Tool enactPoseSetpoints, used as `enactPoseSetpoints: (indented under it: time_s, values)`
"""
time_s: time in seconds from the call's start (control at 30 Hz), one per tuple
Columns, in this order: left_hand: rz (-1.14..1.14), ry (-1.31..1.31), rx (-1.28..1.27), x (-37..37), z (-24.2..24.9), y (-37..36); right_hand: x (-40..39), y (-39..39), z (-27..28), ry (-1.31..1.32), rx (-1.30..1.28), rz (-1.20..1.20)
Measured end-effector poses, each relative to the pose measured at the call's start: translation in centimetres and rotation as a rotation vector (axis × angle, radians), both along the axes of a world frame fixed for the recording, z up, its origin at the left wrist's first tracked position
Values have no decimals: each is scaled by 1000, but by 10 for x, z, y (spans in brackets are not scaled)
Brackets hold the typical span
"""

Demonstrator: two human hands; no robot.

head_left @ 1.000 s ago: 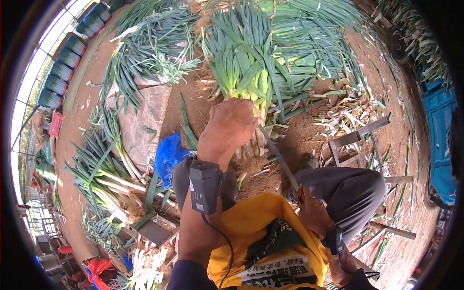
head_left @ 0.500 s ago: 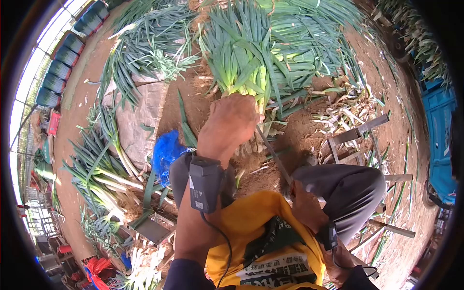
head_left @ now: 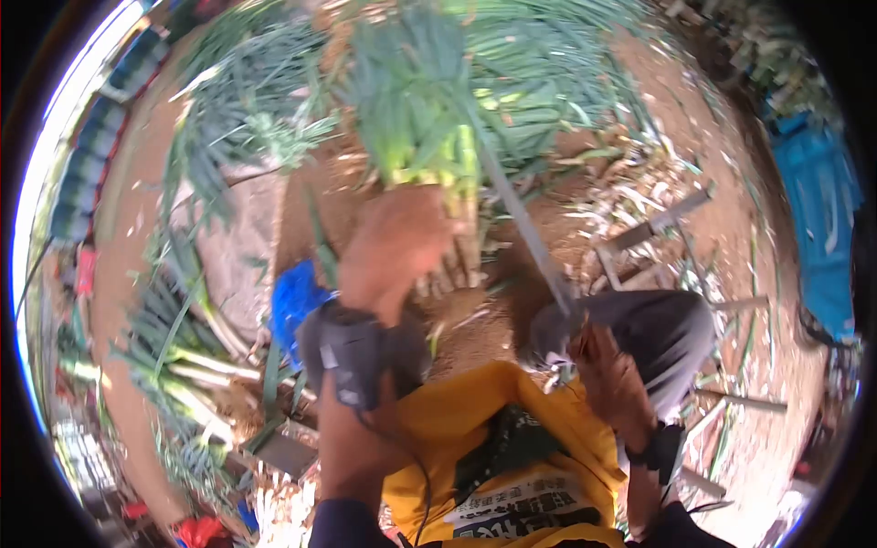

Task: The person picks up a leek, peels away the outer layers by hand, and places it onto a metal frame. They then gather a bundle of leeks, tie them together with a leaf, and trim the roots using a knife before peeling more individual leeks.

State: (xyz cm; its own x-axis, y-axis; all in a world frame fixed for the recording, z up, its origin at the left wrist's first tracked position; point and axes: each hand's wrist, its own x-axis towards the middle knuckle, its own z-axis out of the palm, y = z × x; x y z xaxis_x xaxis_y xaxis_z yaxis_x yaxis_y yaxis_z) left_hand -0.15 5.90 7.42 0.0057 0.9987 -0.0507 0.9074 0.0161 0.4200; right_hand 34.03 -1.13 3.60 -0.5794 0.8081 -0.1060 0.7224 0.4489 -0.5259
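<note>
My left hand (head_left: 398, 239) is closed around the lower stalks of a thick bunch of green onions (head_left: 427, 110). Their leaves spread away from me, and the pale root ends show just below the hand. In my right hand (head_left: 605, 376), near my right knee, is a long narrow knife (head_left: 528, 228). Its blade points up and forward, crossing over the right side of the bunch in this view. Motion blurs both hands.
More green onions (head_left: 548, 82) lie in a wide pile behind the bunch, with others at the left (head_left: 183, 338). Cut onion trimmings (head_left: 630, 196) litter the soil. A metal stool frame (head_left: 658, 219) lies at the right, a blue crate (head_left: 818, 219) beyond, and blue netting (head_left: 297, 301) by my left knee.
The knife blade has swung up and forward, from low beside the stalks to over the bunch's right side. My left hand keeps its hold, and the whole view has shifted slightly.
</note>
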Motion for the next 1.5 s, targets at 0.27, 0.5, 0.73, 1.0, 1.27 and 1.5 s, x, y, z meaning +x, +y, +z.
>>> enactPoseSetpoints:
  time_s: [0.27, 0.5, 0.73, 1.0, 1.27, 1.5]
  values:
    - [-108, -24, -17, -12, -8, 2, 129, 27, 83, 819, 260, -853]
    - [-161, 30, 2, 15, 8, -1, 271, -85, -18, 976, 31, -1544]
    - [-123, 85, -223, 30, 2, 10, 283, -197, -159, 1059, -468, -1765]
    - [-225, 135, -12, 31, -12, 3, 354, -192, -268, 1446, -1086, -1424]
    - [-220, 200, -33, 30, -21, 3, 386, -167, -278, 599, -50, -1590]
    - [-203, 118, -59, 43, -8, 0, 269, -29, -42, 959, 518, -1292]
